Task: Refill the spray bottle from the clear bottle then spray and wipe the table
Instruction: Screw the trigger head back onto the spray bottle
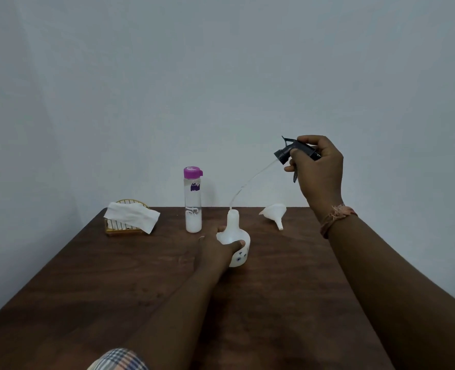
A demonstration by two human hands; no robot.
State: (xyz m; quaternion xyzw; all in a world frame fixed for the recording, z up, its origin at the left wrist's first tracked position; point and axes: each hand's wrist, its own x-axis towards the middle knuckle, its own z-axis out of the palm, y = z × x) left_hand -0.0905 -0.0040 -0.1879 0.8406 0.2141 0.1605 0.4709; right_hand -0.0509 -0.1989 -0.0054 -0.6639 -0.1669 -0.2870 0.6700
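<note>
Head view, mid-frame: our left hand [222,247] grips the spray bottle [234,240] on the bench [114,284]; our right hand [315,166] lifts out its trigger head [291,150] — opening underway. Next, likely the funnel [273,213], then the clear bottle [193,200] — left of centre.

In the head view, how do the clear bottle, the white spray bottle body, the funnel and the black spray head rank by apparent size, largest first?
1. clear bottle, clearly the tallest.
2. spray bottle body, partly covered by the left hand.
3 and 4. funnel and spray head, gripped by the right hand: they look alike, so I do not rank them.
</note>
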